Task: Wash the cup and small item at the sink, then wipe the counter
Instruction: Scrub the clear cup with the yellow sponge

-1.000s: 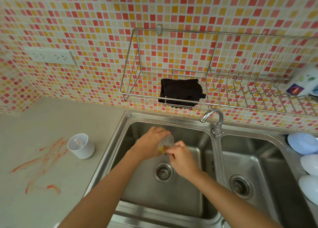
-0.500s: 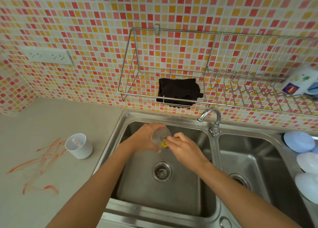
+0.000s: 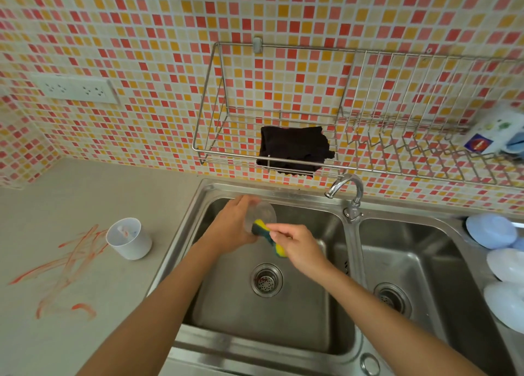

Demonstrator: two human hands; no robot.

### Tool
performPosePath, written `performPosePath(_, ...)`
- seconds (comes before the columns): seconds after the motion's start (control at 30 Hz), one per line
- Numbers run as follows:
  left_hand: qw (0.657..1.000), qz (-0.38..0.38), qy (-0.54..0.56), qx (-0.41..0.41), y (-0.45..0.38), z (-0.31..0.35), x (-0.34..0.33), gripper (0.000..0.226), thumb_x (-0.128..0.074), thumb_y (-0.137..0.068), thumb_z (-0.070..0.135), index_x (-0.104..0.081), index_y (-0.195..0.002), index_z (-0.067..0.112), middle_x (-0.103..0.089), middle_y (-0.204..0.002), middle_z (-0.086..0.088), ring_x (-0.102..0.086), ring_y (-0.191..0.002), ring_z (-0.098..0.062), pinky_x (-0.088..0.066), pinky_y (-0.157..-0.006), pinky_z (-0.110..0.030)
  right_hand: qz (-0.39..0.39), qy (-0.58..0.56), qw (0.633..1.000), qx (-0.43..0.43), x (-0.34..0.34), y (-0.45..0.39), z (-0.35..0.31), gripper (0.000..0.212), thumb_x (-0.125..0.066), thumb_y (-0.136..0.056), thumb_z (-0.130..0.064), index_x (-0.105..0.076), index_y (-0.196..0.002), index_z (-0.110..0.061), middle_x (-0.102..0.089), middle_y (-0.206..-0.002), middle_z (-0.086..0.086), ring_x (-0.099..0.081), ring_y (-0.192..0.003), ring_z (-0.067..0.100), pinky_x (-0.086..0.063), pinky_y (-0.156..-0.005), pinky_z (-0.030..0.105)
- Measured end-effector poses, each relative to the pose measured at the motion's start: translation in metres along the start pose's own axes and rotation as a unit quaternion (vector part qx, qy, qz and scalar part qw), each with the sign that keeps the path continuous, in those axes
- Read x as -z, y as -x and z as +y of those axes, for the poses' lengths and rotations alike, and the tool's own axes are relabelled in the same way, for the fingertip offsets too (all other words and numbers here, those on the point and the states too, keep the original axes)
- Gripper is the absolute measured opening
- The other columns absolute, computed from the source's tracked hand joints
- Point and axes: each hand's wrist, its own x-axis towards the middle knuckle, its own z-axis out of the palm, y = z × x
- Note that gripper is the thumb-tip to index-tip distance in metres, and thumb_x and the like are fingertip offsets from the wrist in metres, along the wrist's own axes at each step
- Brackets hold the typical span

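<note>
Over the left basin of the steel sink (image 3: 215, 188), my left hand (image 3: 229, 228) grips a small clear cup (image 3: 262, 214) turned on its side, its mouth facing right. My right hand (image 3: 297, 245) holds a yellow and green sponge (image 3: 266, 234), whose tip is pressed into the cup's mouth. A white cup (image 3: 129, 241) stands upright on the grey counter (image 3: 71, 205), left of the sink, with small items inside that I cannot make out. Red-orange smears (image 3: 65, 265) streak the counter beside it.
A dark cloth (image 3: 295, 150) lies in the wire rack (image 3: 354, 168) on the tiled wall above the sink. The tap (image 3: 347, 190) stands between the two basins. Pale blue and white bowls (image 3: 499, 251) sit at the right. A wall socket (image 3: 76, 89) is at upper left.
Both hands rose toward the back of the basin. The sponge, hidden before, now shows clearly as my right hand pulled it partly out of the clear cup.
</note>
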Motion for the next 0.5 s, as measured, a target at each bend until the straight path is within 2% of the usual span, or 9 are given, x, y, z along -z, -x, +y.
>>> performPosePath(0.03,1.0,-0.005,-0.004,-0.005,-0.001,0.0,0.002,0.079,-0.085,-0.062,0.024,-0.044,-0.129,0.017,-0.052,-0.128,0.001,-0.047,-0.119,-0.017,-0.035,-0.096,-0.022,-0.008,0.026,0.999,0.017,0.002,0.0,0.001,0.026,-0.059,-0.092,-0.011,-0.068,-0.115,-0.017,-0.065,-0.094,-0.012,-0.06,-0.082,0.002,-0.044,-0.075,0.011)
performPosePath(0.1,0.999,-0.031,-0.015,-0.02,-0.002,0.001,0.003,0.079,-0.085,-0.062,0.025,-0.044,-0.129,0.017,-0.052,-0.128,0.001,-0.046,-0.119,-0.017,-0.038,-0.098,-0.024,-0.023,0.185,0.974,0.126,0.01,-0.005,0.008,0.028,-0.062,-0.089,-0.009,-0.069,-0.114,-0.019,-0.067,-0.099,-0.009,-0.056,-0.086,0.012,-0.046,-0.079,0.017)
performPosePath(0.2,0.997,-0.073,-0.024,-0.027,0.001,0.003,-0.003,0.079,-0.084,-0.061,0.027,-0.043,-0.128,0.021,-0.052,-0.128,0.004,-0.046,-0.119,-0.018,-0.044,-0.099,-0.035,-0.044,0.439,0.839,0.319,0.027,-0.024,0.022,0.044,-0.075,-0.069,0.0,-0.071,-0.109,-0.016,-0.069,-0.104,-0.011,-0.054,-0.093,0.023,-0.051,-0.075,0.032)
performPosePath(0.23,0.997,-0.075,-0.018,-0.026,0.001,0.003,-0.006,0.079,-0.084,-0.061,0.028,-0.043,-0.128,0.022,-0.052,-0.128,0.005,-0.046,-0.12,-0.018,-0.045,-0.099,-0.037,-0.047,0.468,0.815,0.338,0.032,-0.028,0.022,0.049,-0.076,-0.064,0.001,-0.07,-0.109,-0.015,-0.068,-0.106,-0.01,-0.055,-0.096,0.024,-0.052,-0.075,0.035)
performPosePath(0.3,0.998,-0.062,-0.003,-0.026,0.001,0.005,-0.008,0.079,-0.084,-0.06,0.029,-0.042,-0.127,0.024,-0.052,-0.128,0.007,-0.047,-0.12,-0.016,-0.045,-0.1,-0.037,-0.015,0.478,0.804,0.353,0.036,-0.031,0.02,0.047,-0.074,-0.065,-0.001,-0.069,-0.11,-0.013,-0.066,-0.111,-0.006,-0.055,-0.101,0.026,-0.052,-0.076,0.037)
performPosePath(0.37,0.998,-0.053,0.002,-0.034,0.0,0.007,-0.008,0.079,-0.084,-0.06,0.03,-0.043,-0.128,0.024,-0.052,-0.127,0.008,-0.046,-0.119,-0.014,-0.044,-0.1,-0.033,0.028,0.47,0.812,0.344,0.028,-0.023,0.023,0.041,-0.07,-0.068,0.0,-0.069,-0.107,-0.013,-0.066,-0.11,-0.006,-0.051,-0.098,0.024,-0.051,-0.075,0.036)
performPosePath(0.4,0.998,-0.05,0.003,-0.039,0.0,0.008,-0.008,0.079,-0.084,-0.06,0.031,-0.044,-0.128,0.024,-0.052,-0.127,0.008,-0.045,-0.119,-0.014,-0.043,-0.099,-0.03,0.041,0.452,0.83,0.322,0.02,-0.017,0.025,0.04,-0.069,-0.068,0.003,-0.07,-0.105,-0.014,-0.066,-0.107,-0.007,-0.05,-0.095,0.022,-0.051,-0.074,0.035)
performPosePath(0.43,0.998,-0.049,0.003,-0.041,0.0,0.009,-0.008,0.079,-0.084,-0.061,0.031,-0.045,-0.128,0.023,-0.052,-0.127,0.007,-0.044,-0.119,-0.014,-0.042,-0.097,-0.028,0.049,0.413,0.865,0.282,0.011,-0.01,0.025,0.039,-0.068,-0.071,0.004,-0.071,-0.104,-0.016,-0.067,-0.105,-0.009,-0.049,-0.093,0.021,-0.049,-0.075,0.031)
performPosePath(0.5,0.998,-0.053,-0.003,-0.045,0.001,0.007,-0.009,0.078,-0.084,-0.062,0.03,-0.046,-0.129,0.022,-0.051,-0.127,0.006,-0.043,-0.119,-0.015,-0.038,-0.097,-0.024,0.063,0.247,0.957,0.136,-0.005,0.003,0.017,0.03,-0.063,-0.083,-0.001,-0.073,-0.103,-0.02,-0.069,-0.102,-0.008,-0.053,-0.089,0.013,-0.041,-0.076,0.017)
